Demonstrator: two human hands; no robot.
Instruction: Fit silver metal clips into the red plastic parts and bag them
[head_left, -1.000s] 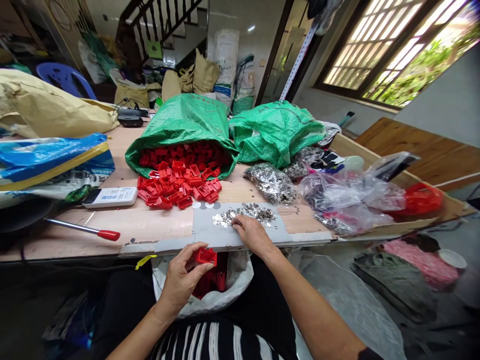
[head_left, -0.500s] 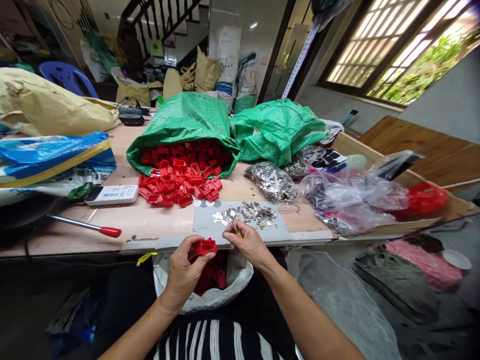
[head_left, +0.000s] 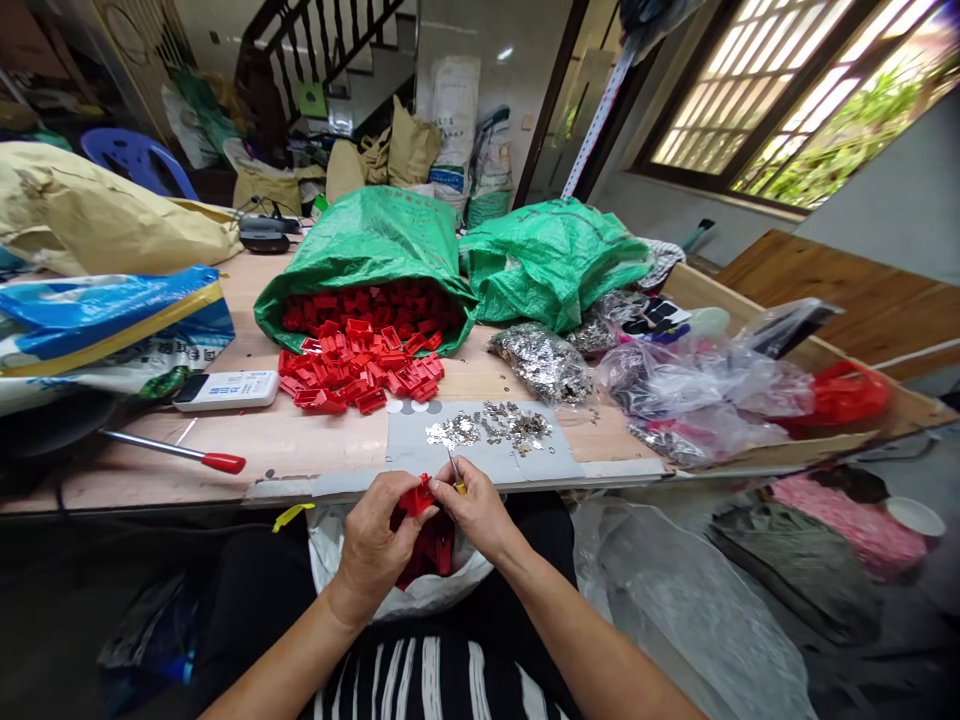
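Observation:
Pinched between thumb and fingers of my left hand (head_left: 379, 535) is a red plastic part (head_left: 417, 497), held above an open white sack (head_left: 330, 560) with more red parts inside. My right hand (head_left: 480, 510) is closed around a small screwdriver (head_left: 460, 488) with a yellow handle, its thin shaft pointing up and away. The right fingertips touch the red part; whether they also pinch a small metal piece is hidden. Just beyond my hands, small silvery metal pieces (head_left: 517, 425) lie spread over a grey mat (head_left: 409, 445) at the table's front edge.
Red parts (head_left: 360, 370) spill from a green woven sack (head_left: 367, 235). Another green sack (head_left: 555, 260) and a clear bag of metal pieces (head_left: 541, 362) stand to the right, beside a tray of plastic bags (head_left: 705, 380). At left are a white device (head_left: 226, 390) and a red-tipped lever (head_left: 223, 462).
My right hand has moved left and down from the mat's edge to the red part. My left hand has shifted slightly right, and its grip now covers more of the part.

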